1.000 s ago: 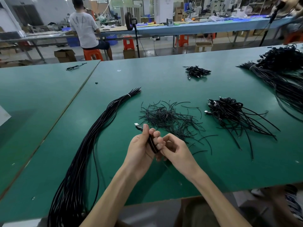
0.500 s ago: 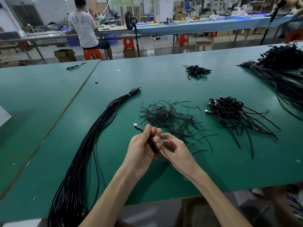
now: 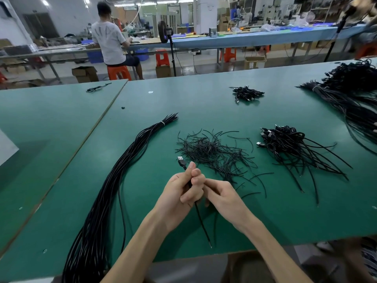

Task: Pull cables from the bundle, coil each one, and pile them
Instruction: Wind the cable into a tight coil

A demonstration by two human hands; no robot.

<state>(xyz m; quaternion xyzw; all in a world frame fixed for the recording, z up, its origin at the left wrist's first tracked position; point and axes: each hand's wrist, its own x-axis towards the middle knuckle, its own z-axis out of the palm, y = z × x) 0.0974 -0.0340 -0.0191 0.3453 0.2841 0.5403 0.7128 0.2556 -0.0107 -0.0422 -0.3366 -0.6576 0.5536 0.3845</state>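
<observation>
A long bundle of black cables [image 3: 114, 193] lies on the green table [image 3: 204, 107], tied near its far end and running off the near edge at the left. My left hand [image 3: 179, 190] grips a black cable [image 3: 202, 223] folded in its fist. The cable's USB plug [image 3: 180, 159] sticks out above the thumb and its free tail hangs down toward the table's edge. My right hand [image 3: 222, 198] touches the left hand's fingers and pinches the same cable. A pile of coiled cables [image 3: 289, 146] with loose tails lies to the right.
Several thin black ties [image 3: 212, 152] are scattered just beyond my hands. A small cable heap [image 3: 245, 93] lies farther back, and a big cable mass [image 3: 355, 92] fills the far right. A seated person [image 3: 111, 42] works at a bench behind.
The cable's free tail has come out and now hangs below my left hand. My hands have stayed in the same spot, fingers working round the cable.
</observation>
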